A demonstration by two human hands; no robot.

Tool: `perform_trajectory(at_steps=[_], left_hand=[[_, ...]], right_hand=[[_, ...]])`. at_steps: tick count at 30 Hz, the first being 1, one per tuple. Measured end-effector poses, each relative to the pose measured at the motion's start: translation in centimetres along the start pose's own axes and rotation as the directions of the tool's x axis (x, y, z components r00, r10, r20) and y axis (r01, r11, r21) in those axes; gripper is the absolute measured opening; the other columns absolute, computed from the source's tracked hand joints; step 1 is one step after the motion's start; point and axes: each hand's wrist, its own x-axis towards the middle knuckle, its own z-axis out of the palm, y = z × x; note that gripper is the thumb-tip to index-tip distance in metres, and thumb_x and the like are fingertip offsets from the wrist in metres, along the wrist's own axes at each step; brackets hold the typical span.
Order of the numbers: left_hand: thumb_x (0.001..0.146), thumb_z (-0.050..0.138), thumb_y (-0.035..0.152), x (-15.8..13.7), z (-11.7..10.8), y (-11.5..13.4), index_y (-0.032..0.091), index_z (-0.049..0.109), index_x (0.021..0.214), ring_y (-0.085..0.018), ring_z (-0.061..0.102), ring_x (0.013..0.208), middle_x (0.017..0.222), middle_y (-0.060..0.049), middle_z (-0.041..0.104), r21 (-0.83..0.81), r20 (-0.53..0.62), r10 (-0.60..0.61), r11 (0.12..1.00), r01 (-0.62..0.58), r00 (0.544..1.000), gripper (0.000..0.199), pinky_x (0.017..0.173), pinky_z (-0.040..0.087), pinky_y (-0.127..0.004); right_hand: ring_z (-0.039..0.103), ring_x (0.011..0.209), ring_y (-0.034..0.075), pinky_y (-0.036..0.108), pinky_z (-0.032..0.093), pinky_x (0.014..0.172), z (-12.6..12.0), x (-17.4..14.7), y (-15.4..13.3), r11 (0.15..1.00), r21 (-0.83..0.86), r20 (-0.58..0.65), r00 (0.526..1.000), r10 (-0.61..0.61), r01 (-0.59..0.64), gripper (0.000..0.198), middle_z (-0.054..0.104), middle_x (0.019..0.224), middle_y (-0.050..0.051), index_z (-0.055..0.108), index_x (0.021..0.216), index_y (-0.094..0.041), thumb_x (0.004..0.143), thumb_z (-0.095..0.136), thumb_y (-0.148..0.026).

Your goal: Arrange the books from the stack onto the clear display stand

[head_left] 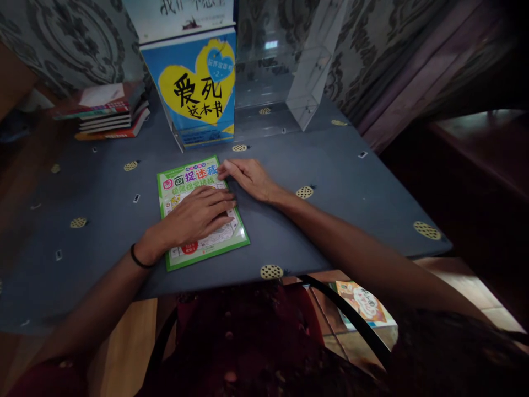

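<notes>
On my feed, L hand lies flat, fingers extended, atop the green-edged bk on the tbl, R hand bent at its upper R edge, grip unclear to me.

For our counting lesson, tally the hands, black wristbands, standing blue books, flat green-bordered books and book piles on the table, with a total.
Hands: 2 (left hand, right hand)
Black wristband: 1
Standing blue book: 1
Flat green-bordered book: 1
Book pile: 1
Total: 6
</notes>
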Motion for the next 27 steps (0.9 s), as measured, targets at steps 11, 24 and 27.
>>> perform_trajectory(at_steps=[11, 24, 27], left_hand=[[0.109, 0.035, 0.036, -0.5, 0.3, 1.4, 0.015, 0.066, 0.129, -0.027, 0.059, 0.125, 0.131, -0.014, 0.066, 0.085, 0.003, -0.001, 0.996, 0.001, 1.0, 0.042, 0.11, 0.043, -0.047], [0.109, 0.032, 0.037, -1.3, 0.2, 2.5, 0.019, 0.064, 0.13, -0.027, 0.057, 0.127, 0.132, -0.014, 0.065, 0.085, 0.036, 0.007, 0.996, -0.01, 0.999, 0.042, 0.11, 0.04, -0.047], [0.11, 0.031, 0.036, -1.7, 0.4, 3.0, 0.016, 0.062, 0.133, -0.026, 0.057, 0.129, 0.135, -0.014, 0.065, 0.054, 0.023, 0.021, 0.998, -0.022, 1.0, 0.044, 0.112, 0.038, -0.047]], right_hand=[[0.073, 0.093, 0.023, 0.038, 0.056, 0.09, 0.1, -1.1, -1.3, 1.0, 0.008, -0.037, 0.999, 0.004, -0.004, 0.073, 0.08, 0.098, 0.007, 0.076, 0.106, -0.02, 0.099, 0.028, -0.075], [0.074, 0.094, 0.021, 0.037, 0.054, 0.095, 0.3, -2.7, -1.7, 0.999, 0.021, 0.004, 1.0, 0.029, -0.029, 0.073, 0.079, 0.091, 0.006, 0.077, 0.089, -0.022, 0.097, 0.029, -0.077], [0.073, 0.098, 0.021, 0.037, 0.053, 0.097, 0.4, -2.7, -1.8, 1.0, 0.016, -0.005, 1.0, 0.012, -0.012, 0.074, 0.08, 0.097, 0.006, 0.077, 0.084, -0.022, 0.097, 0.03, -0.078]])
